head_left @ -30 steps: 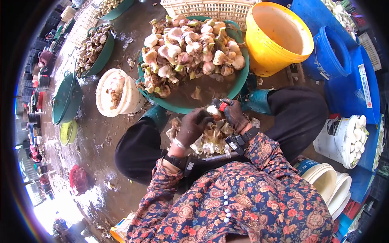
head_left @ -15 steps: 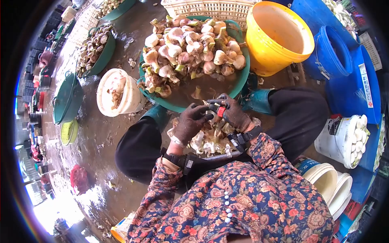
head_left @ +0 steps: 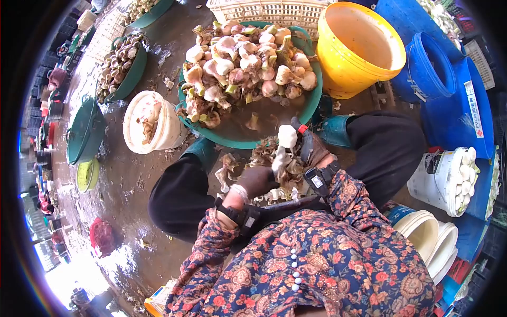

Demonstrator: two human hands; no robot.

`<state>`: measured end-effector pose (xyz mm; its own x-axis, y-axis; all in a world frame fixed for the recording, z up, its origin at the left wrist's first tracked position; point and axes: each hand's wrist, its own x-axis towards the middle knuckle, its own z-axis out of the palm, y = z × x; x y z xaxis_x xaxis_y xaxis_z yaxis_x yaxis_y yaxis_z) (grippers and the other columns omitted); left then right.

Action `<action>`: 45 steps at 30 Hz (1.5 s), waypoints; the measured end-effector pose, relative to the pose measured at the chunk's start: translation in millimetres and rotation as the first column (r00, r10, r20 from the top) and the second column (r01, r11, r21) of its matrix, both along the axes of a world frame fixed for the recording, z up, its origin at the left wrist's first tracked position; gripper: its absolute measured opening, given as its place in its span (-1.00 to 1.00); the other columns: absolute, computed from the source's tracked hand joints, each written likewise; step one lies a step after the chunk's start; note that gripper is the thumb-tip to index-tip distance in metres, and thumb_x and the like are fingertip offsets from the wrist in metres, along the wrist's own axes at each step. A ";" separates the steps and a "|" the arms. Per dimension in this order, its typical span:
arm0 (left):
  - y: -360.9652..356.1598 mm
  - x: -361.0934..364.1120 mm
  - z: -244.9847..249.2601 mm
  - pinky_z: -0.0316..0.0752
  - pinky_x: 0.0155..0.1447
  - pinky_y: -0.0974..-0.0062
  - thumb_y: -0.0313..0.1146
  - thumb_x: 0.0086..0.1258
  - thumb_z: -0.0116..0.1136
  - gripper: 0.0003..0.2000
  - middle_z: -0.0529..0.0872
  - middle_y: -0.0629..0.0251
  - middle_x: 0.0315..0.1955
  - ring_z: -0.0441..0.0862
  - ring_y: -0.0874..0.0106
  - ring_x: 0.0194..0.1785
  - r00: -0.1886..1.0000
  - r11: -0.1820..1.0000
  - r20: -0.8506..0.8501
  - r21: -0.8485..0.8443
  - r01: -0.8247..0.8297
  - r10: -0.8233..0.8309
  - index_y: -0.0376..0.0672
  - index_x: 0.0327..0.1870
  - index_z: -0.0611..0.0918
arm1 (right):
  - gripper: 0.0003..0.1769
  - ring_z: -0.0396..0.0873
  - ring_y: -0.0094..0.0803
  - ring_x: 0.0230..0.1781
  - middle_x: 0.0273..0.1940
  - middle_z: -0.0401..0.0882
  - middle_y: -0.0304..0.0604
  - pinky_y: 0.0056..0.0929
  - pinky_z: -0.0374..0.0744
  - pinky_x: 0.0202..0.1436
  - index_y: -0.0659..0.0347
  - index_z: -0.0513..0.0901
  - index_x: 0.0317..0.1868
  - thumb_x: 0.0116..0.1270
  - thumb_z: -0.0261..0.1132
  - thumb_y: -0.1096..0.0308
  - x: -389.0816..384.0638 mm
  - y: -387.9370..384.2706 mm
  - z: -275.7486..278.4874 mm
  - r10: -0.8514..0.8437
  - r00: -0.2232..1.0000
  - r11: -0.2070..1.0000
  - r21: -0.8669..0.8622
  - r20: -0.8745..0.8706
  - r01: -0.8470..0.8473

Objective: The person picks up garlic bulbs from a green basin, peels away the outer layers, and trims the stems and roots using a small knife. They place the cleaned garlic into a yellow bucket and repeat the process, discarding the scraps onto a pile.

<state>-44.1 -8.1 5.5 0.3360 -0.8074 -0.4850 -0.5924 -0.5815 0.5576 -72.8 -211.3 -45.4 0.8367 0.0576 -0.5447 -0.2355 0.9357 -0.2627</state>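
Observation:
A white garlic bulb [head_left: 287,136] with bare, peeled skin shows at the fingertips of my right hand [head_left: 313,148], which wears a dark glove with a red band on a finger. My left hand [head_left: 256,181], also gloved, is closed at the lower end of the bulb's stalk and hanging skin. Loose peelings [head_left: 227,168] lie below and around both hands, between my legs. Just beyond the hands is a wide green basin [head_left: 232,141] heaped with unpeeled garlic bulbs [head_left: 248,63].
A white bucket [head_left: 171,129] with peelings stands left of the basin, and a yellow bucket [head_left: 343,68] right of it. Farther right are a blue bucket [head_left: 435,68] and a white bucket [head_left: 430,185] of white garlic. Another green basin [head_left: 138,71] holds garlic at upper left.
My hands have moved apart: the left went down and closed, the right shifted slightly right. The white bulb, earlier hidden by the hands, now shows between them.

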 end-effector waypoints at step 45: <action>-15.4 213.4 -9.4 0.49 -0.03 0.31 -0.14 -0.17 0.38 -0.28 0.48 0.21 0.12 0.58 0.22 -0.06 0.608 0.893 0.697 -0.105 -0.438 0.380 0.04 0.17 0.45 | -0.41 0.54 -0.53 -0.39 -0.34 0.55 -0.25 -0.54 0.51 -0.36 0.27 0.54 -0.01 0.35 0.04 -0.14 7.9 -7.3 56.5 0.201 0.978 0.813 -0.567 0.062 -0.131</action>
<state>169.3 -23.5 -3.9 0.8789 -0.4764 -0.0253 -0.4751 -0.8788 0.0441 -64.8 -218.6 11.1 0.8997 -0.0825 -0.4287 -0.3101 0.5704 -0.7606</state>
